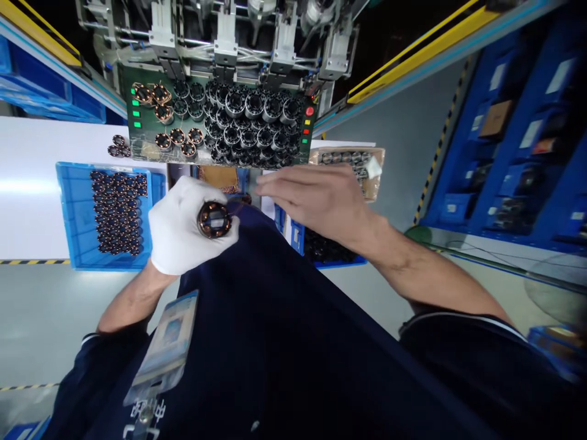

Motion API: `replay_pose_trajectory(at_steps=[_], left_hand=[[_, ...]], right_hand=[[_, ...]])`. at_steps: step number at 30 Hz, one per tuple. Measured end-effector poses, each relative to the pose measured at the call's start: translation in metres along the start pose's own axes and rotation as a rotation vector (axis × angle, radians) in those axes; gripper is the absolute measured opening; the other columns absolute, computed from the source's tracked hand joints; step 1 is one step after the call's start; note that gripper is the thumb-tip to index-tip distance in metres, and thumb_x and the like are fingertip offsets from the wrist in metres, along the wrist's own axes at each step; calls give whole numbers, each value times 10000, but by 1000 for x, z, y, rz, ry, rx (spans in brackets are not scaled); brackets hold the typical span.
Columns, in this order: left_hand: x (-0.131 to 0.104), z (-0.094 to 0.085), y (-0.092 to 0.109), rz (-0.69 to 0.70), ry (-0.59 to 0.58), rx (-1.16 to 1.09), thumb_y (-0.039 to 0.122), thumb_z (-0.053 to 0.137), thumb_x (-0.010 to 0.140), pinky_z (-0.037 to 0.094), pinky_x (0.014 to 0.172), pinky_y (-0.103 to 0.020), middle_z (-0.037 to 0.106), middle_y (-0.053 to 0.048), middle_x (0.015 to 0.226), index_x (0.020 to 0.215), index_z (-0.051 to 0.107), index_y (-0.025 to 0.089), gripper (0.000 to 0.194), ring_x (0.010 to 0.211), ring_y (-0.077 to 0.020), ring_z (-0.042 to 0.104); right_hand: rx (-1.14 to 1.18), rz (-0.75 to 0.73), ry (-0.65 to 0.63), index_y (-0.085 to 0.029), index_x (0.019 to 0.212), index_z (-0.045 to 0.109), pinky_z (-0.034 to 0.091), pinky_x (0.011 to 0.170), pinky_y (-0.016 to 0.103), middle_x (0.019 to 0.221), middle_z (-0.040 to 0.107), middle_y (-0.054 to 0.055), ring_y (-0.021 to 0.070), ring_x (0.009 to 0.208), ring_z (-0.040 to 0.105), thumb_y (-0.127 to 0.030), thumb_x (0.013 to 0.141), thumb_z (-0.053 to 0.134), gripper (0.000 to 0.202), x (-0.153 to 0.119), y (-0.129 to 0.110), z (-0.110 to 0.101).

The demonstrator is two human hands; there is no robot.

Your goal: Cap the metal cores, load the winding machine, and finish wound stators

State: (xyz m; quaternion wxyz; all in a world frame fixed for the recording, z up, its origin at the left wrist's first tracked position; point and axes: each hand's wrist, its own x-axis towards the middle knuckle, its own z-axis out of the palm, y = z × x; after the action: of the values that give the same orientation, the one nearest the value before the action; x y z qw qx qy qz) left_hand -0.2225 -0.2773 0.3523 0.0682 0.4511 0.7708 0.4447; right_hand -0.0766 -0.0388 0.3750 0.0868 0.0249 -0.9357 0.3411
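My left hand [183,229], in a white glove, is wrapped round a copper-wound motor stator [214,220], its round opening facing up. To its right is my bare right hand [321,195], apart from the stator, its fingers pressed together and pointing left. Whatever may be between those fingertips is too small to make out. Ahead of both hands, a green machine top [151,150] carries several wound stators [177,137] on the left and rows of bare stator cores [252,116] on the right.
A blue bin [77,214] of wound stators stands left. A cardboard box [378,177] of cores and a blue bin [339,264] of dark parts are at right. Winding machinery [224,36] spans the back, flanked by yellow rails [413,52]. Blue shelving [458,165] stands far right.
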Motion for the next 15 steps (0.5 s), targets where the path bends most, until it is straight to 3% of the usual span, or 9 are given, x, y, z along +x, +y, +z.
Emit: replay_pose_trajectory(at_steps=[2, 5, 7, 10, 15], left_hand=[[-3, 1, -6, 42, -21, 121, 326, 956, 788, 539, 726, -412, 747, -54, 1033, 1094, 809, 320, 339, 878, -278, 726], [-5, 6, -5, 134, -54, 204, 332, 920, 779, 456, 651, -362, 683, -45, 966, 1032, 815, 294, 276, 765, -236, 669], [-5, 6, 1, 156, -93, 230, 318, 897, 787, 451, 640, -370, 691, -53, 966, 1005, 815, 285, 235, 762, -237, 671], [-6, -1, 9, 150, -131, 131, 348, 948, 794, 520, 663, -407, 737, -63, 1012, 1041, 853, 314, 267, 804, -254, 691], [12, -17, 2, 160, -46, -283, 617, 1069, 786, 698, 831, -521, 794, -87, 1064, 1072, 886, 315, 454, 913, -310, 755]], right_hand=[[48, 37, -39, -285, 1569, 786, 708, 993, 398, 1485, 859, 89, 283, 1331, 826, -222, 1197, 640, 404, -1, -7, 5], [130, 41, -219, -180, 1701, 629, 672, 918, 390, 1361, 858, 147, 284, 1173, 815, -147, 1159, 558, 547, 4, -21, 14], [142, 64, -338, -149, 1546, 684, 608, 833, 364, 1227, 853, 140, 255, 989, 777, -134, 1165, 518, 416, 10, -25, 15], [207, 63, -419, -205, 1217, 697, 512, 764, 335, 1095, 803, 90, 216, 866, 694, -192, 1188, 563, 138, 17, -27, 4], [387, -84, -291, -265, 1079, 640, 450, 749, 295, 941, 674, -3, 166, 809, 621, -276, 1254, 570, 188, 22, -33, -27]])
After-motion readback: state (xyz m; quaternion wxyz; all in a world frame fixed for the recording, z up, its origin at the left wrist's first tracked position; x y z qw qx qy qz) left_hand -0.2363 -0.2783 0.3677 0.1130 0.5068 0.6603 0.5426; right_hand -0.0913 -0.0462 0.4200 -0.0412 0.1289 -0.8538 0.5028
